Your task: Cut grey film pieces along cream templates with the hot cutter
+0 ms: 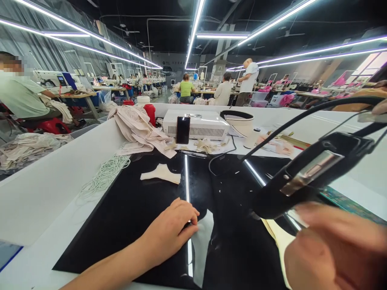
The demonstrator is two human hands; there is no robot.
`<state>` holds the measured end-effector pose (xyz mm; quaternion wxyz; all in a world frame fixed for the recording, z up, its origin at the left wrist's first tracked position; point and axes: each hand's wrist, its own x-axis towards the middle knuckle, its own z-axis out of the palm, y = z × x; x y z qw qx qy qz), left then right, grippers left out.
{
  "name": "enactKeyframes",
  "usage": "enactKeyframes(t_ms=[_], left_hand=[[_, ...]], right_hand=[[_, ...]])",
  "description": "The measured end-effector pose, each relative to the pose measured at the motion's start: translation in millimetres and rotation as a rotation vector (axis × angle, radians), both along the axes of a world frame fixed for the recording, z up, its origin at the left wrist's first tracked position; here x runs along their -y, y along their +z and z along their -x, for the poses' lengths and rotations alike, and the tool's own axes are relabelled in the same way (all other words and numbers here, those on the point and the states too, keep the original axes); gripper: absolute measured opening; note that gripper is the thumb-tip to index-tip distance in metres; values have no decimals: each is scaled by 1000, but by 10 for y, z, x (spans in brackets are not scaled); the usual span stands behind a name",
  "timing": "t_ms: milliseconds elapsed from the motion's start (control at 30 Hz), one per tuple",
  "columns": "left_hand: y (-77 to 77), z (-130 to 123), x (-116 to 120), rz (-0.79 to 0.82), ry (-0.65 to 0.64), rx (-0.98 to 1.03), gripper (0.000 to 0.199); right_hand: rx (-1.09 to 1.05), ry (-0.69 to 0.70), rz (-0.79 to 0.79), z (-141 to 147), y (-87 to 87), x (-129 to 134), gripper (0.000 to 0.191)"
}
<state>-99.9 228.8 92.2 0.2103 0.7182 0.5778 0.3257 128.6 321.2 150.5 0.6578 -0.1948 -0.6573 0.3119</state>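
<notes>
My left hand [177, 221] rests over a glossy black mat [127, 225], its fingers curled and the thumb pinching the edge of a pale grey, curved flat piece [203, 249]. My right hand [335, 245] is close to the camera and smeared by motion, so its grip does not show. It overlaps a cream fabric piece [279, 237] at the mat's right side. Just above that hand is a black device with a metal plate [314, 173], its exact kind unclear. A cream curved fabric piece [161, 173] lies flat beyond my left hand.
Behind the mat stand a white vented box [196, 125], an upright phone [183, 130] and draped beige fabric [140, 129]. Pale green cord [104, 177] is heaped at left. A black cable [284, 127] arches at right. Several people work at sewing tables beyond the low white wall.
</notes>
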Motion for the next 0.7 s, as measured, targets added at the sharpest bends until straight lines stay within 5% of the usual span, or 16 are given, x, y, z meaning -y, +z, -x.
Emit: enactKeyframes(t_ms=[67, 100, 233, 367, 467, 700], left_hand=[[9, -2, -1, 22, 4, 14, 9], [24, 0, -1, 39, 9, 20, 8], [174, 26, 12, 116, 52, 129, 6], [339, 92, 18, 165, 91, 357, 2], [347, 191, -11, 134, 112, 532, 5], [205, 513, -75, 163, 201, 735, 46]], right_hand=[[454, 89, -389, 43, -87, 31, 30], [577, 86, -417, 101, -141, 34, 31], [814, 297, -43, 432, -347, -7, 18], [832, 527, 347, 629, -442, -100, 40], [767, 533, 420, 691, -418, -170, 41], [743, 492, 418, 936, -271, -281, 30]])
